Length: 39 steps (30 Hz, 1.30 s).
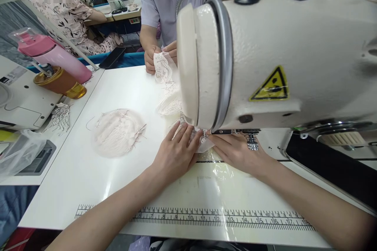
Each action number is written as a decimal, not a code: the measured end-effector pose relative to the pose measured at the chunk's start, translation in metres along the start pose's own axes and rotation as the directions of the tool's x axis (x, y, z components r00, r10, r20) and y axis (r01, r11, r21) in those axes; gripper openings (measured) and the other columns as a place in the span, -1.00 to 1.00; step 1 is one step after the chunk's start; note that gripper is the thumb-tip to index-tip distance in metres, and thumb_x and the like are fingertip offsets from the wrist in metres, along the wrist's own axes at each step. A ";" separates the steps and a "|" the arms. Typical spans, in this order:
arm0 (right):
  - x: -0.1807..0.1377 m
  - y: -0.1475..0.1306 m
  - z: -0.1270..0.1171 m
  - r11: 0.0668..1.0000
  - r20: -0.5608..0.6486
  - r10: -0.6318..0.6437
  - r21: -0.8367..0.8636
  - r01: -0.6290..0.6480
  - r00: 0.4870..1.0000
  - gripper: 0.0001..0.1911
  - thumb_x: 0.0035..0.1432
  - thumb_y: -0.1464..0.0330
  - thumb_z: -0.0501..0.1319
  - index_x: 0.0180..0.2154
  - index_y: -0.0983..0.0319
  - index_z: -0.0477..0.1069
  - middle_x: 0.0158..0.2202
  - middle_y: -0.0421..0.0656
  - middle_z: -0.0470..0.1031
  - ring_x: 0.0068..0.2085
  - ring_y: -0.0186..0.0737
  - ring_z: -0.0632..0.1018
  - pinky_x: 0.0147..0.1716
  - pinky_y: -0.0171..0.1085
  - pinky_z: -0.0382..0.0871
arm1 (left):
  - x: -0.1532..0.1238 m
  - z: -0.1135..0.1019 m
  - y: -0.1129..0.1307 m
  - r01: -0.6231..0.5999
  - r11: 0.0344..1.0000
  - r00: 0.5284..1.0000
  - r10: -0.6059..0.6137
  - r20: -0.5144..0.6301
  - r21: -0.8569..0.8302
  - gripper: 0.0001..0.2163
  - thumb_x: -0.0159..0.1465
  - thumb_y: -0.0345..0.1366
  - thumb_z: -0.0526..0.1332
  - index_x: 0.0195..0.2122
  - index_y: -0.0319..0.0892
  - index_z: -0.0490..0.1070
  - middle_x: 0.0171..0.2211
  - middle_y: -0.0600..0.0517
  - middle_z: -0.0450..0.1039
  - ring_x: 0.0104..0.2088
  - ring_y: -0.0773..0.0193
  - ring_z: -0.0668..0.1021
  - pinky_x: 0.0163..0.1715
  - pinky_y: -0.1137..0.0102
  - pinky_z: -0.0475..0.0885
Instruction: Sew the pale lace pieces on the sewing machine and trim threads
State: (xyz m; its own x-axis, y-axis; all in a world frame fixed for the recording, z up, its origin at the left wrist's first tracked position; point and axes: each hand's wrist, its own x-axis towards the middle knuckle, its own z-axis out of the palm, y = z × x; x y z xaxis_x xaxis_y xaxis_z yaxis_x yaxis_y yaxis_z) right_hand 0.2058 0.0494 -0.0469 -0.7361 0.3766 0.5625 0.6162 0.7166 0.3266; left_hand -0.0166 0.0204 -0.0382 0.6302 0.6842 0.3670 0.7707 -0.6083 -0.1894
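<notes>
Beneath the sewing machine head (206,66), a piece of white lace fabric (200,147) lies on the bed. My left hand (178,149) rests on it with fingers stretched out and slightly spread, pressing it down. From the other side, my right hand (238,153) reaches the lace's right edge, its fingers extended and low on the bed; the machine covers part of them. The needle area is hidden behind the head. More lace (169,102) trails away toward a co-worker's hands (153,59), which hold its far end. Left of my hand lies a round, sheer lace piece (119,133) with loose threads.
A printed ruler (191,217) runs along the table's front. At left stand a pink bottle (59,55) and an amber cup (61,82), near a plastic bag (23,153). A dark phone-like slab (330,164) lies right. Another person sits at a machine behind.
</notes>
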 end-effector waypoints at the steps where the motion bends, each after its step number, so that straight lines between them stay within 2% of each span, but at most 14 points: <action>1: -0.003 0.000 0.002 1.000 0.037 0.013 0.010 -0.013 0.999 -0.74 0.20 0.46 0.21 -0.06 0.21 0.47 -0.13 -0.20 0.59 -0.26 -0.27 0.51 -0.41 -0.19 0.22 | 0.000 0.000 0.000 0.003 1.000 1.000 -0.003 0.005 0.000 -0.65 0.38 -0.27 0.05 0.11 -0.33 0.35 0.01 -0.25 0.49 0.05 -0.01 0.53 0.10 0.06 0.36; 6: -0.013 -0.001 0.009 0.978 0.145 0.120 0.151 -0.142 0.982 -0.64 0.24 0.43 0.19 0.08 0.14 0.40 -0.03 -0.17 0.55 -0.27 -0.24 0.53 -0.31 -0.19 0.34 | 0.001 0.000 -0.001 0.018 1.000 1.000 -0.018 -0.011 0.000 -0.66 0.38 -0.27 0.07 0.11 -0.31 0.36 0.04 -0.22 0.49 0.08 0.00 0.52 0.16 0.02 0.32; 9: -0.011 -0.002 0.009 0.945 0.173 0.165 0.255 -0.206 0.971 -0.65 0.27 0.44 0.15 0.08 0.09 0.40 -0.04 -0.16 0.55 -0.20 -0.23 0.54 -0.23 -0.21 0.38 | 0.001 -0.001 -0.004 -0.071 0.996 0.995 0.068 -0.067 -0.055 -0.71 0.39 -0.40 0.04 0.09 -0.30 0.37 0.07 -0.11 0.48 0.11 0.11 0.51 0.23 0.06 0.26; 12: -0.007 -0.004 0.006 0.943 0.214 0.135 0.273 -0.192 0.967 -0.65 0.28 0.49 0.12 0.06 0.12 0.42 -0.06 -0.14 0.55 -0.13 -0.23 0.53 -0.15 -0.23 0.38 | 0.001 -0.002 -0.009 -0.142 0.984 0.988 0.133 -0.083 -0.112 -0.74 0.39 -0.49 -0.01 -0.01 -0.27 0.42 0.05 -0.04 0.50 0.10 0.21 0.51 0.26 0.14 0.24; 16: -0.005 -0.007 0.006 0.965 0.248 0.076 0.227 -0.134 0.966 -0.61 0.27 0.55 0.09 0.07 0.15 0.39 -0.05 -0.15 0.54 -0.15 -0.28 0.50 -0.16 -0.26 0.34 | 0.001 -0.005 -0.013 -0.124 0.980 0.992 0.117 -0.053 -0.155 -0.78 0.39 -0.48 0.00 -0.14 -0.26 0.45 0.03 -0.06 0.52 0.09 0.21 0.53 0.27 0.16 0.26; 24: 0.006 -0.012 0.011 0.970 0.064 0.021 0.240 -0.036 0.998 -0.79 0.20 0.59 0.12 -0.21 0.22 0.44 -0.16 -0.20 0.57 -0.17 -0.35 0.49 -0.27 -0.32 0.21 | 0.005 -0.009 -0.016 -0.097 0.986 0.995 0.097 -0.007 -0.135 -0.80 0.37 -0.50 0.00 -0.23 -0.24 0.42 -0.01 -0.09 0.54 0.04 0.19 0.56 0.23 0.12 0.30; 28: 0.011 -0.014 0.008 0.959 0.050 0.047 0.278 -0.059 0.998 -0.84 0.18 0.57 0.15 -0.26 0.21 0.40 -0.23 -0.25 0.57 -0.21 -0.38 0.49 -0.32 -0.34 0.18 | 0.003 -0.009 -0.013 -0.081 0.986 0.996 0.073 -0.055 -0.147 -0.80 0.31 -0.54 0.02 -0.18 -0.23 0.40 -0.05 -0.08 0.56 0.02 0.17 0.57 0.20 0.10 0.30; 31: 0.013 -0.015 0.006 0.927 0.067 0.065 0.366 -0.085 0.996 -0.86 0.18 0.55 0.16 -0.25 0.22 0.36 -0.30 -0.29 0.55 -0.27 -0.39 0.48 -0.38 -0.33 0.16 | -0.001 -0.011 -0.011 -0.010 0.978 0.995 -0.010 -0.095 -0.210 -0.77 0.25 -0.50 0.06 -0.10 -0.23 0.37 -0.15 -0.04 0.58 -0.17 0.20 0.60 0.09 0.14 0.33; 34: 0.016 -0.014 0.003 0.879 0.073 0.050 0.470 -0.079 0.996 -0.90 0.21 0.53 0.14 -0.27 0.23 0.34 -0.34 -0.28 0.51 -0.26 -0.37 0.49 -0.37 -0.33 0.16 | -0.004 -0.012 -0.011 0.019 0.970 0.993 -0.046 -0.106 -0.241 -0.87 0.23 -0.46 0.11 -0.23 -0.18 0.37 -0.38 0.08 0.53 -0.41 0.31 0.51 -0.07 0.23 0.33; 36: 0.018 -0.014 0.001 0.857 0.052 0.038 0.511 -0.059 0.998 -0.92 0.25 0.50 0.13 -0.26 0.23 0.35 -0.34 -0.24 0.51 -0.23 -0.34 0.49 -0.34 -0.32 0.17 | -0.005 -0.013 -0.012 -0.018 0.975 0.990 -0.014 -0.139 -0.222 -0.90 0.25 -0.47 0.12 -0.37 -0.15 0.33 -0.49 0.15 0.44 -0.46 0.35 0.45 -0.12 0.27 0.30; 39: 0.022 -0.014 -0.001 0.843 0.009 0.035 0.538 -0.035 0.999 -0.95 0.28 0.42 0.14 -0.26 0.21 0.36 -0.34 -0.22 0.51 -0.21 -0.30 0.47 -0.27 -0.29 0.20 | -0.004 -0.014 -0.012 -0.048 0.982 0.984 0.014 -0.178 -0.185 -0.85 0.27 -0.47 0.12 -0.43 -0.14 0.30 -0.54 0.17 0.39 -0.49 0.37 0.39 -0.12 0.29 0.27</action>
State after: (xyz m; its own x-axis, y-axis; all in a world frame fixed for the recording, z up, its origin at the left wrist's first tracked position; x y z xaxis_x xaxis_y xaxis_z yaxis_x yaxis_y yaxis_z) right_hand 0.1814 0.0464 -0.0384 -0.7164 0.4069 0.5668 0.3941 0.9063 -0.1526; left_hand -0.0293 0.0192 -0.0248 0.6145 0.5930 0.5203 0.7092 -0.7042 -0.0348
